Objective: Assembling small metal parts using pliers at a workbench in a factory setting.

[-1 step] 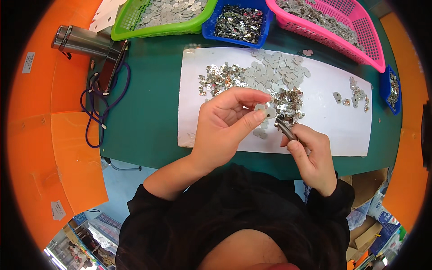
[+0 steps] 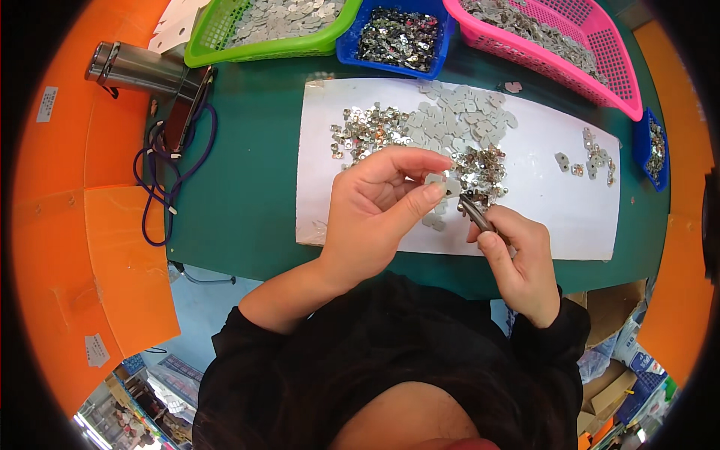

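Note:
My left hand (image 2: 375, 206) pinches a small flat grey metal plate (image 2: 452, 187) with a dark hole between thumb and fingertips. In my right hand (image 2: 523, 262) is a pair of dark metal pliers (image 2: 476, 215), mostly hidden by the fingers; their tip points up and left, close to the plate. Whether the tip grips a small part cannot be made out. Beneath the hands lies a white sheet (image 2: 551, 214). Beyond them spreads a heap of grey plates (image 2: 469, 112), with shiny metal clips (image 2: 371, 127) to its left and another pile of clips (image 2: 487, 169) by the pliers.
Along the far edge stand a green basket (image 2: 262, 54), a blue bin (image 2: 390, 69) and a pink basket (image 2: 555, 73), all holding metal parts. A smaller blue tray (image 2: 646, 154) is at right. A steel flask (image 2: 146, 69) and purple cord (image 2: 214, 139) lie on the left.

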`<state>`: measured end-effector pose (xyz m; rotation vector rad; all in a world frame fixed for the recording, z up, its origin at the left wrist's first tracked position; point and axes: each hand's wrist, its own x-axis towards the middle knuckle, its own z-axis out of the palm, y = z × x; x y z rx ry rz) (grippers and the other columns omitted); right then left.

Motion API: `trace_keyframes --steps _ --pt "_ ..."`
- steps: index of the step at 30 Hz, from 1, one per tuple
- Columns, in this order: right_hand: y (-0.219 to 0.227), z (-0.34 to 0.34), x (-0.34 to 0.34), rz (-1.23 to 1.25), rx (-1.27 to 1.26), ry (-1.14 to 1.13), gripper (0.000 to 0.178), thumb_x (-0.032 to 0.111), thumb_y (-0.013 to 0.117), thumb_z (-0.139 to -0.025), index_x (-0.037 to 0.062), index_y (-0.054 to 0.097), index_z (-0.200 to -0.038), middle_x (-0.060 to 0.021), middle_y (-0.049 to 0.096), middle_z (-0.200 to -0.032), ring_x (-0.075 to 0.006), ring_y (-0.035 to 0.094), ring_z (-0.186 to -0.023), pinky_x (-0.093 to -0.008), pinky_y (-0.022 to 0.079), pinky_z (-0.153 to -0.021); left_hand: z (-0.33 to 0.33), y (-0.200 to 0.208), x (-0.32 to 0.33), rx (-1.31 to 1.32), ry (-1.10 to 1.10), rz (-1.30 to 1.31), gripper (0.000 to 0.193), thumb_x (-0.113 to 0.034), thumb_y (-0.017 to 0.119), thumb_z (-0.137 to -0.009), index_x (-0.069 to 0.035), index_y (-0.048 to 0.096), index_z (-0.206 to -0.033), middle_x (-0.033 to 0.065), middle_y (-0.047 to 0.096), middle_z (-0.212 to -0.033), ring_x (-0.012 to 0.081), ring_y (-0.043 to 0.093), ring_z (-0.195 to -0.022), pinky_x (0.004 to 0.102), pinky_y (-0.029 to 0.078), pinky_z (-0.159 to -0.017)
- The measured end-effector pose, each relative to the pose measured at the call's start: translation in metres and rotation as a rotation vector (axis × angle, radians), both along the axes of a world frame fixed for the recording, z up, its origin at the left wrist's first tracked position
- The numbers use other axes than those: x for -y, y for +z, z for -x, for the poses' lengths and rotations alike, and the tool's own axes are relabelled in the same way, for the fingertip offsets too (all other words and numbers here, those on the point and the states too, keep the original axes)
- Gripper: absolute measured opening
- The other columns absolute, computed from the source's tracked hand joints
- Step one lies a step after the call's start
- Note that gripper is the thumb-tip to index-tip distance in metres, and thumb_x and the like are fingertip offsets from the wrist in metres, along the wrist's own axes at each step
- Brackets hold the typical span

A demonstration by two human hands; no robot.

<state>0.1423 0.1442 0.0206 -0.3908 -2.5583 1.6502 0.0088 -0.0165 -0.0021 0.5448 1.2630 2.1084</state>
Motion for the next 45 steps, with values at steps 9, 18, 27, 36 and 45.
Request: trace_keyframes --steps 9,18,27,36,45 --pt "0.007 0.008 0.002 -0.121 0.015 0.021 0.028 0.023 0.06 -0.095 -0.0024 0.061 -0.085 -0.0083 0.058 -0.071 -0.0162 0.052 -0.06 -0.0278 0.04 -0.056 -0.006 0.0 0.001 -0.069 0.053 0.011 0.024 0.005 0.064 -0.092 0.005 0.063 -0.115 0.0077 0.064 -0.108 0.0093 0.058 -0.094 0.0248 0.049 -0.083" --pt "0.005 0.01 0.005 -0.103 -0.005 0.0 0.028 0.023 0.059 -0.095 -0.0024 0.062 -0.085 -0.0089 0.056 -0.069 -0.0169 0.051 -0.057 -0.0286 0.039 -0.055 -0.006 -0.001 -0.002 -0.09 0.103 -0.015 0.022 0.004 0.065 -0.092 0.005 0.063 -0.114 0.0074 0.065 -0.106 0.0096 0.059 -0.093 0.025 0.049 -0.084" --pt "0.005 0.012 0.006 -0.062 -0.023 0.005 0.025 0.021 0.057 -0.095 -0.0015 0.062 -0.086 -0.0083 0.054 -0.067 -0.0167 0.049 -0.058 -0.0296 0.038 -0.056 -0.007 -0.003 -0.001 -0.121 0.115 -0.025 0.02 0.005 0.065 -0.091 0.005 0.064 -0.111 0.008 0.065 -0.105 0.0106 0.06 -0.094 0.025 0.049 -0.083" --pt "0.002 0.01 0.006 -0.048 -0.008 0.019 0.025 0.021 0.054 -0.096 -0.0008 0.061 -0.085 -0.008 0.052 -0.066 -0.0165 0.047 -0.058 -0.0298 0.038 -0.056 -0.009 -0.006 -0.001 -0.182 0.137 -0.028 0.021 0.007 0.064 -0.091 0.005 0.063 -0.111 0.0087 0.065 -0.106 0.0111 0.06 -0.093 0.0252 0.049 -0.083" --pt "0.002 0.009 0.006 -0.054 0.011 0.051 0.031 0.023 0.051 -0.099 -0.0006 0.057 -0.08 -0.0114 0.053 -0.064 -0.0216 0.05 -0.055 -0.0318 0.04 -0.055 -0.012 -0.001 -0.003 -0.266 0.174 0.035 0.018 0.009 0.063 -0.09 0.004 0.065 -0.108 0.0082 0.065 -0.103 0.0117 0.061 -0.093 0.0254 0.05 -0.084"
